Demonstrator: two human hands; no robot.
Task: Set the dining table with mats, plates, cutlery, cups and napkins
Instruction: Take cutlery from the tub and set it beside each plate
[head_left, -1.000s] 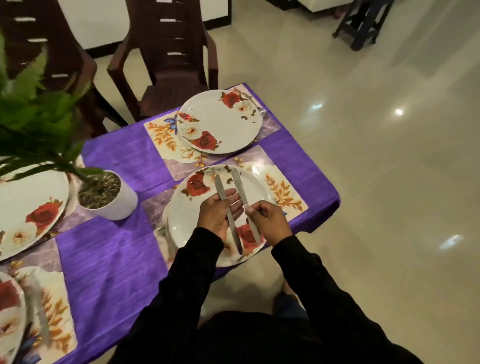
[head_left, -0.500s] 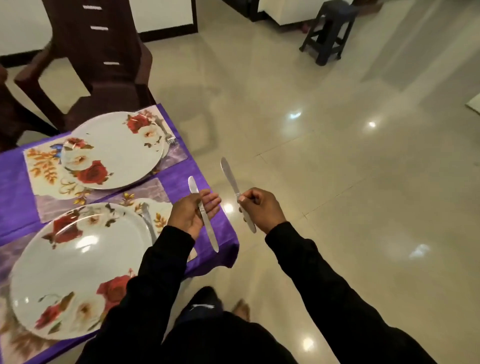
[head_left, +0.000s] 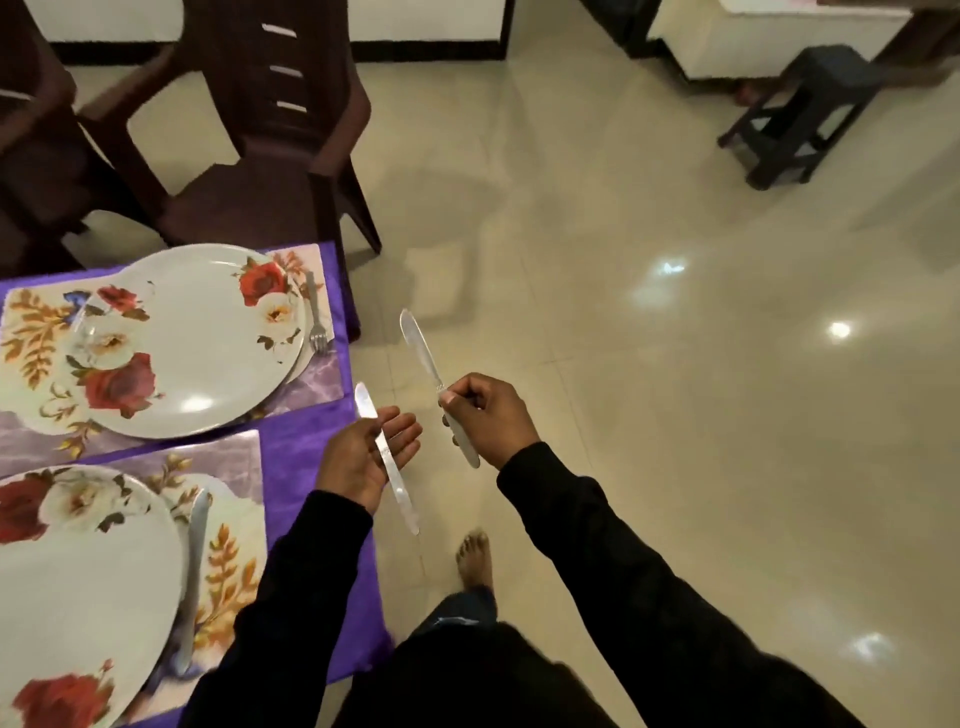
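My left hand (head_left: 363, 457) holds a table knife (head_left: 387, 457) loosely across its palm, just off the table's right edge. My right hand (head_left: 488, 415) is closed on a second knife (head_left: 421, 345), blade pointing up and away over the floor. On the purple tablecloth (head_left: 301, 447) lie two floral mats. The far mat (head_left: 322, 374) carries a rose-patterned plate (head_left: 208, 343) with a fork (head_left: 314, 317) at its right. The near mat (head_left: 228, 561) carries another rose plate (head_left: 88, 587) with a piece of cutlery (head_left: 192, 571) beside it.
A dark brown plastic chair (head_left: 270, 156) stands at the table's far end, and part of another chair (head_left: 31, 156) shows at far left. A small dark stool (head_left: 800, 114) stands on the glossy tiled floor at the far right. My bare foot (head_left: 472, 561) is beside the table edge.
Both hands lifted the two knives off the near plate and carried them right, past the table edge. My view swung right, away from the plant and left-side settings.
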